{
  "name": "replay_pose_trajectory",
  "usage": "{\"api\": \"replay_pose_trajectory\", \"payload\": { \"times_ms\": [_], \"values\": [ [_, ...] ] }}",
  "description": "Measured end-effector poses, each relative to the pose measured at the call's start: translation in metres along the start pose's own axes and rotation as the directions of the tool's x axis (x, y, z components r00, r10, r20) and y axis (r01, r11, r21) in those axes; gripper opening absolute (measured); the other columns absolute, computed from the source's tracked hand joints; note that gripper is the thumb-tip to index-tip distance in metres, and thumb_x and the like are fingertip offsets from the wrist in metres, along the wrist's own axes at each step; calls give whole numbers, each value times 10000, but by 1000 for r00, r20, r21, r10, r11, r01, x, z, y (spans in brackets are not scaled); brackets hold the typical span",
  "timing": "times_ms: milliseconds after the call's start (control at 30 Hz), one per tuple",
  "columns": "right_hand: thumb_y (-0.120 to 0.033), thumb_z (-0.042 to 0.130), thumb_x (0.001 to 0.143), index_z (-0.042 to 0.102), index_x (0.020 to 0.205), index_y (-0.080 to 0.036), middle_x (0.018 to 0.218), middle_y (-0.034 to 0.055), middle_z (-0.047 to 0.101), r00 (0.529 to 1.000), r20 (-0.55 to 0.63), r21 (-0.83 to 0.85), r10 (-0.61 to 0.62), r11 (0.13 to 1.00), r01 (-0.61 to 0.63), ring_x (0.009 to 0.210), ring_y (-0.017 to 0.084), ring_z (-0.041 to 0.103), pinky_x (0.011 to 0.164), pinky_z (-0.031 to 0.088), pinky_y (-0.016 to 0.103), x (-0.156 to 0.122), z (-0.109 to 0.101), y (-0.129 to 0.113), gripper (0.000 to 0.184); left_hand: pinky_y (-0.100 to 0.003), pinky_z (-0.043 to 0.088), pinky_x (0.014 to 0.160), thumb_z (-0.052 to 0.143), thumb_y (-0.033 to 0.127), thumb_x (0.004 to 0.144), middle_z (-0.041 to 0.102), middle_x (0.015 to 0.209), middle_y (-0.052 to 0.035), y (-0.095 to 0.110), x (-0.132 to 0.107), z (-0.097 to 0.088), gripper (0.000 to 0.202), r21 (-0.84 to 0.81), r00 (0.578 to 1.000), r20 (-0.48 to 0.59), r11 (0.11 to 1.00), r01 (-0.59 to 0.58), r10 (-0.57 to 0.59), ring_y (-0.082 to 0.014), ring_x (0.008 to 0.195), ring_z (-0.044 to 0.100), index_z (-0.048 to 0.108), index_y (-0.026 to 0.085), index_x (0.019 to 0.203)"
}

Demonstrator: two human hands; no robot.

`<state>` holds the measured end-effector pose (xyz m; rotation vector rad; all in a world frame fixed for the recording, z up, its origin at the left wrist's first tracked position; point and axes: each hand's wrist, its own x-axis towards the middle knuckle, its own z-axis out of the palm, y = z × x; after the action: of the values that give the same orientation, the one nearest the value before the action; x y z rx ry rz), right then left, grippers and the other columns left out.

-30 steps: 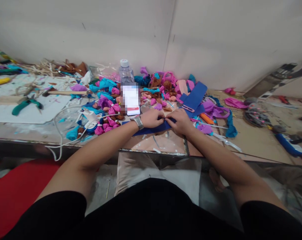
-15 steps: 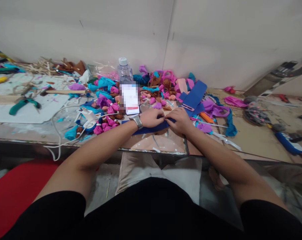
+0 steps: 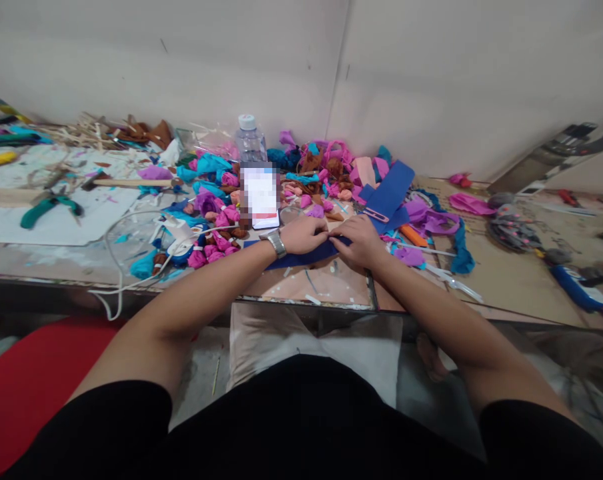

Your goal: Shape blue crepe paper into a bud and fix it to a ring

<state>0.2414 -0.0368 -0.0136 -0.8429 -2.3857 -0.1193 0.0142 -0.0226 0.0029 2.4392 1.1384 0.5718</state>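
Note:
A dark blue strip of crepe paper or cloth (image 3: 301, 259) lies along the table under both hands. My left hand (image 3: 304, 237), with a metal watch on the wrist, pinches its upper edge with closed fingers. My right hand (image 3: 356, 240) meets it from the other side, its fingers also closed on the strip. The fingertips nearly touch; whatever lies between them is too small to make out. Wider blue pieces (image 3: 390, 193) rest just beyond my right hand, with a pink-handled tool (image 3: 376, 215) on top. An orange cutter (image 3: 413, 235) lies to their right.
Behind my hands are a phone (image 3: 260, 197), a water bottle (image 3: 250, 140) and heaped colourful bundles (image 3: 216, 247). To the left lie green-handled pliers (image 3: 44, 210), a hammer (image 3: 131, 182) and a white cable (image 3: 112, 250). A blue tape-like object (image 3: 576, 287) sits at right.
Both hands stay in nearly the same place on the blue strip, with only slight finger movement. The whole view has shifted very slightly.

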Motion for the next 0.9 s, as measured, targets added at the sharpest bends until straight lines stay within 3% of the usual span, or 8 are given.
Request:
{"api": "replay_pose_trajectory", "payload": {
  "times_ms": [900],
  "values": [
    [-290, 671, 990, 771, 1014, -237, 1013, 77, 827, 1000, 12, 2, 23, 1000, -23, 996, 295, 705, 945, 437, 484, -1, 2, 2, 115, -322, 411, 688, 561, 349, 980, 745, 819, -51, 3, 0, -1, 273, -15, 999, 3, 999, 36, -36, -195, 745, 628, 739, 171, 875]
  ]
}}
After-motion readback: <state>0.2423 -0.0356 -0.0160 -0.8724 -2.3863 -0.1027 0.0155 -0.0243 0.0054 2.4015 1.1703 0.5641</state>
